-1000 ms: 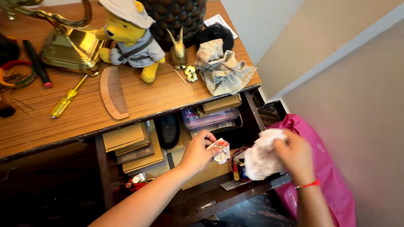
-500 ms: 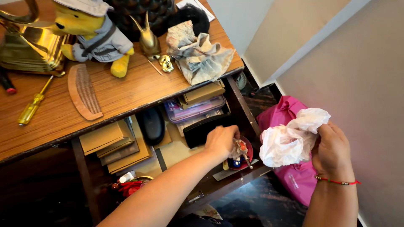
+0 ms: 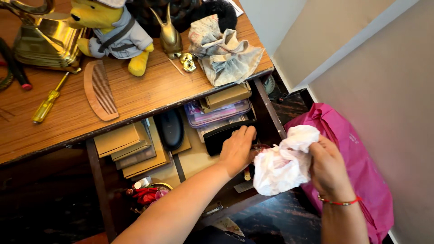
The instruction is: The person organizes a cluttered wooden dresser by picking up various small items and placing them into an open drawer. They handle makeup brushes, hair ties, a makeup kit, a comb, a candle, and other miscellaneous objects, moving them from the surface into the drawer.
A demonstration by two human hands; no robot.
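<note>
My left hand (image 3: 238, 149) reaches into an open wooden drawer (image 3: 97, 180) under a desk, resting palm down on a flat black case (image 3: 217, 137) near the drawer's right side. My right hand (image 3: 327, 169) holds a crumpled white plastic bag (image 3: 282, 161) just right of the drawer front, above a pink bag (image 3: 361, 180) on the floor. Whether the left fingers grip anything is hidden.
The drawer holds tan boxes (image 3: 131, 147), a black oval case (image 3: 169, 129) and clear flat boxes (image 3: 221, 110). On the desk top (image 3: 144, 97) lie a wooden comb (image 3: 100, 90), a yellow screwdriver (image 3: 47, 101), a plush bear (image 3: 117, 34), a crumpled cloth (image 3: 226, 52). A wall (image 3: 384, 90) stands to the right.
My left hand moved from the small round dish at the drawer's front corner up onto the black case. My right hand brought the white bag down and left, closer to the drawer.
</note>
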